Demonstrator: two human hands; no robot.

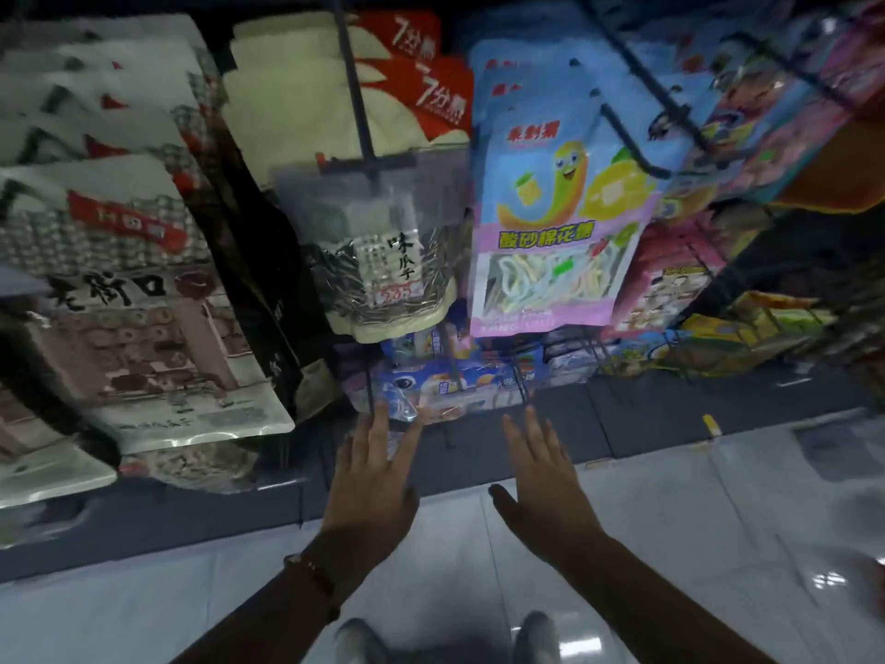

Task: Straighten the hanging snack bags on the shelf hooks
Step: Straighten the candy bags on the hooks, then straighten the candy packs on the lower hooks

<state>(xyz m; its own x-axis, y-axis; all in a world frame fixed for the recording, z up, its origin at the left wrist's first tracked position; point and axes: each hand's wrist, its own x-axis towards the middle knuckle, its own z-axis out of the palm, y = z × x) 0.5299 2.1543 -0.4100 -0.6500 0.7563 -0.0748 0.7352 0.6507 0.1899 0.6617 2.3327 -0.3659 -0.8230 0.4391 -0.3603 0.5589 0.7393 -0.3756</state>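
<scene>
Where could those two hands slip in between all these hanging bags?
Dark gaps show below the sunflower seed bag and the marshmallow bag, just above the left hand and right hand. Higher up, bags overlap tightly.

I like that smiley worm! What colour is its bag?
Light blue on top, pink-lilac below, on the worm bag; seen in the head view.

We see glossy plastic film on the blue-and-pink candy bag (555,222). Left of it, the sunflower seed bag (378,251) is clear, shiny plastic hung on a thin dark metal hook (357,93). Farther left, the big white printed bags (143,299) look smooth with a sheen. Below the candy bag, the floor tiles (670,519) are polished and reflective.
</scene>
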